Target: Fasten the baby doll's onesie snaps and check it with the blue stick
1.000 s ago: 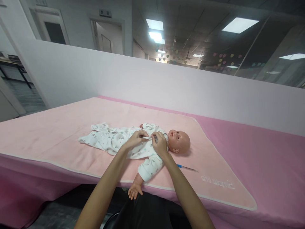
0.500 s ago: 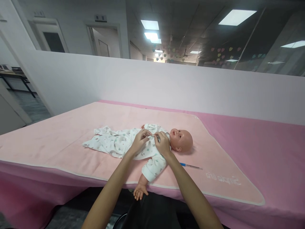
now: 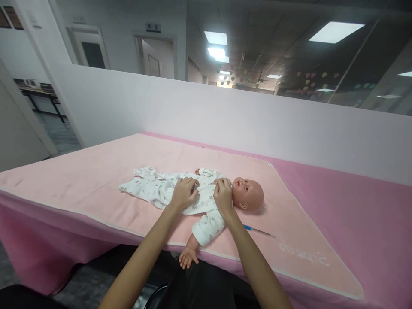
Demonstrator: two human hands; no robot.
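A baby doll [image 3: 247, 194] lies on its back on a pale pink blanket [image 3: 96, 180], head to the right, dressed in a white printed sleepsuit [image 3: 154, 189]. My left hand [image 3: 184, 192] rests curled on the suit's chest, fingers pinching the fabric. My right hand [image 3: 223, 195] grips the suit at the collar, just left of the doll's chin. One sleeved doll arm [image 3: 202, 229] hangs toward me over the table edge, its bare hand [image 3: 187, 259] below the edge.
A thin syringe-like stick with a blue end [image 3: 259, 231] lies on the blanket right of my right forearm. A darker pink cloth [image 3: 347, 197] covers the table. A low white partition [image 3: 225, 116] stands behind. The near table edge runs above my lap.
My hands have drawn slightly apart on the doll's chest, the left lower on the suit, the right up at the collar. The camera has shifted a little.
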